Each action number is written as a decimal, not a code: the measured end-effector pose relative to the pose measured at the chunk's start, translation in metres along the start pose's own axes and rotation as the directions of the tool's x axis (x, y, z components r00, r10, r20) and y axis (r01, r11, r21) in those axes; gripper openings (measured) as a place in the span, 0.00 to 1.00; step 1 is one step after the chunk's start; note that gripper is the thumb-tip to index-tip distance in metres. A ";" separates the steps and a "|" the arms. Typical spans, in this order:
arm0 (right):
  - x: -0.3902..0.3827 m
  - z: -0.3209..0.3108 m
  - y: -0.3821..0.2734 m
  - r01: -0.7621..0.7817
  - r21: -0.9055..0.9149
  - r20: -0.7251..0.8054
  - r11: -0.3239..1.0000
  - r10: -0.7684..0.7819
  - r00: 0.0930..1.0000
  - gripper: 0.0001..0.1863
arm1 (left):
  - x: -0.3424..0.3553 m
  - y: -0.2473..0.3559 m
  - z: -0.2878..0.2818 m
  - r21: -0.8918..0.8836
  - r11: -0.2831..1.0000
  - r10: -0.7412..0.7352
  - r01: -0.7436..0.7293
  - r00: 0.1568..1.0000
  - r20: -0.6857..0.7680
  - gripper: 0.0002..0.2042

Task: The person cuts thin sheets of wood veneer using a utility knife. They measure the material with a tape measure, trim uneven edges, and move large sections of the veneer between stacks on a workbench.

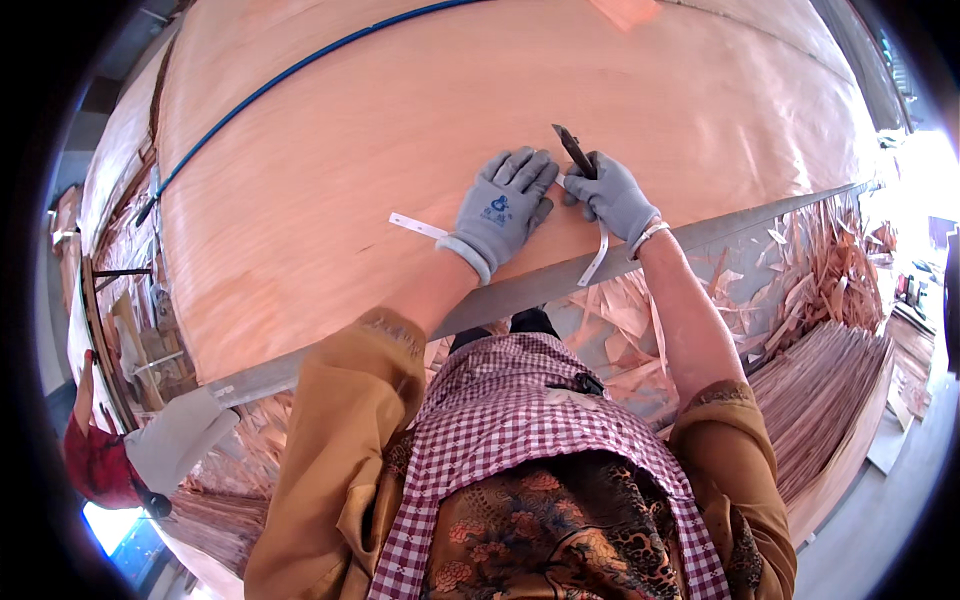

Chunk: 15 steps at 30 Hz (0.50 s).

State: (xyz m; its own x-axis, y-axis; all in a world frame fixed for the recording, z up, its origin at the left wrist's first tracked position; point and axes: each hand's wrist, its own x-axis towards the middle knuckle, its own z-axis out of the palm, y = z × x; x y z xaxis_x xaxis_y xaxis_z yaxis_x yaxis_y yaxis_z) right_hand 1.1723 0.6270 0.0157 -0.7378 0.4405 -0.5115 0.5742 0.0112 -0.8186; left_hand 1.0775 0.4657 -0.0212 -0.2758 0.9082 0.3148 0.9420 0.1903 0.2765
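Note:
A broad sheet of pinkish wood veneer lies in front of me. My left hand, in a grey glove, rests flat on it with the fingers stretched out. From under that palm a narrow white perforated tape sticks out to the left. My right hand, gloved too, is closed around a dark utility knife, whose tip points up and away. A short bit of white tape shows between the two hands. Another length of white tape hangs below the right hand, over the table's near edge.
A grey metal edge runs along the front of the table. A blue hose or cord curves across the far left of the veneer. Torn veneer scraps and a stack of veneer lie below right. Another person is at the left.

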 end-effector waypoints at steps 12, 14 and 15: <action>-0.049 -0.024 0.050 0.039 -0.079 0.072 0.996 -0.033 0.997 0.10 | 0.017 0.022 -0.014 0.125 0.992 -0.029 -0.003 0.967 0.253 0.21; -0.065 -0.010 0.036 0.177 -0.221 0.178 0.959 -0.138 0.974 0.07 | 0.013 0.020 -0.014 0.133 0.991 -0.050 0.015 0.961 0.270 0.21; -0.066 -0.010 0.025 0.118 -0.124 0.151 0.985 -0.098 0.984 0.07 | 0.010 0.020 -0.013 0.132 0.991 -0.056 0.019 0.958 0.283 0.20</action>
State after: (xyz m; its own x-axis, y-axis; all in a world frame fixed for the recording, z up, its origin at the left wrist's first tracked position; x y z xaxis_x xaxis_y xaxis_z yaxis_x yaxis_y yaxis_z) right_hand 1.2391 0.6066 0.0315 -0.8358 0.2966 -0.4620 0.5229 0.1739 -0.8345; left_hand 1.0908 0.4734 -0.0005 -0.2627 0.9644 0.0293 0.9536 0.2548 0.1604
